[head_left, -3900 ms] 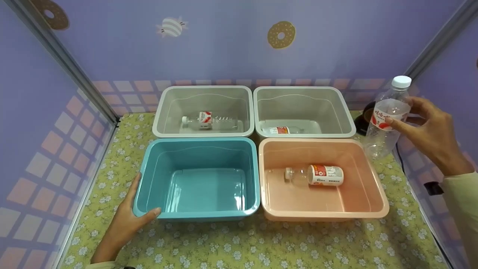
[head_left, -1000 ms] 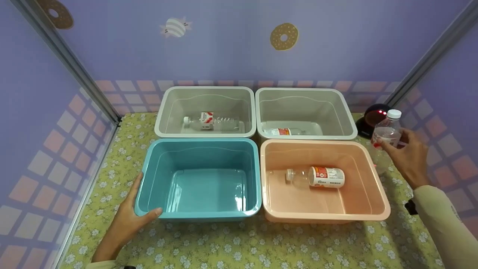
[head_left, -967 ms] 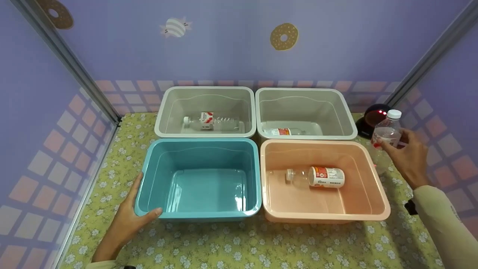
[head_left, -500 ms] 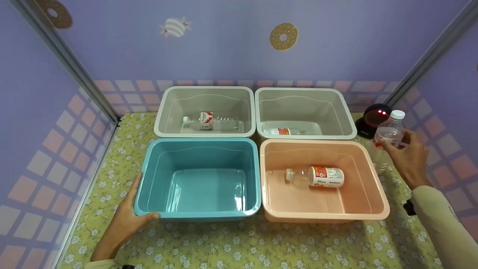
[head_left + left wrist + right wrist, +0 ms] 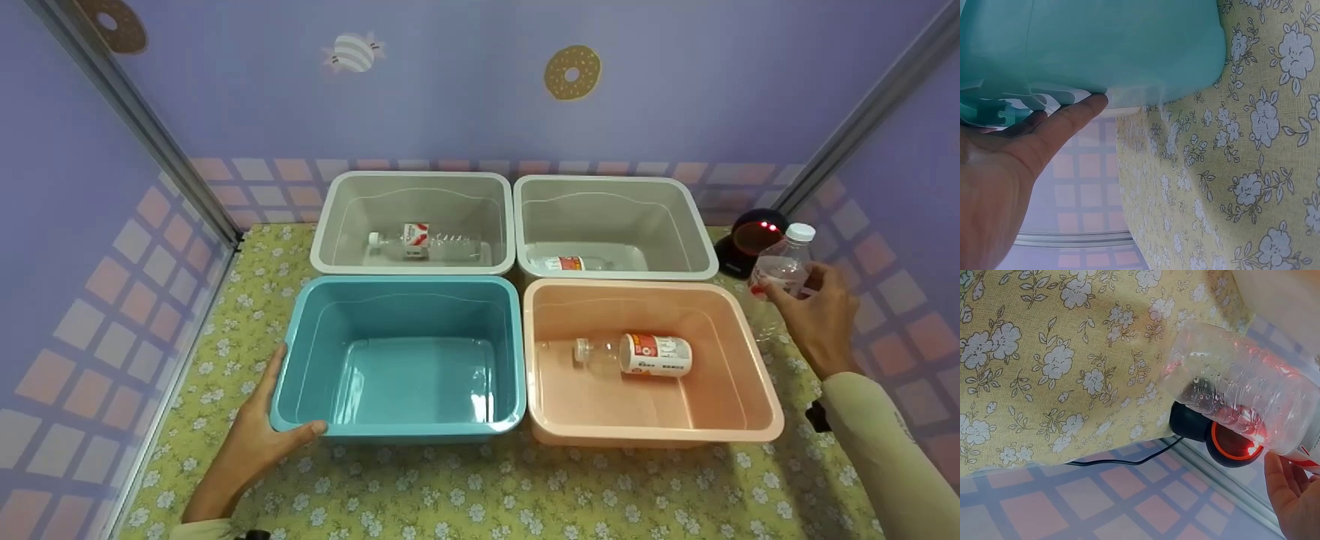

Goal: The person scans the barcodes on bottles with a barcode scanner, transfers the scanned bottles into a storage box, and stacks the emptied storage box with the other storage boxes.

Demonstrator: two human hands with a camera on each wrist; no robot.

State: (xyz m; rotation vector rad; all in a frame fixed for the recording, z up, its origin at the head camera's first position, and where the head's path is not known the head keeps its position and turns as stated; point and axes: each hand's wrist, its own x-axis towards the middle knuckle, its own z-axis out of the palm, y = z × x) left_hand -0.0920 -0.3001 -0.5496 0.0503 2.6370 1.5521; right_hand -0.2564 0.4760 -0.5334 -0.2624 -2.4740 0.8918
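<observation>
Bottle point(image 5: 781, 270), now lowered beside black device point(image 5: 750, 238), right grip point(image 5: 823, 321) curled round it, left grip point(image 5: 259, 427) spread against blue tub point(image 5: 412, 379)

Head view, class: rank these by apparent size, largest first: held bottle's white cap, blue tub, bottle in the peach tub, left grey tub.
Blue tub
Left grey tub
Bottle in the peach tub
White cap of the held bottle

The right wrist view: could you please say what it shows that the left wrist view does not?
Only the right wrist view shows the right hand holding the clear bottle, the black device lit red, and a dark cable.
Only the left wrist view shows the left hand touching the turquoise bin.
Both show the floral tablecloth and checked wall.
</observation>
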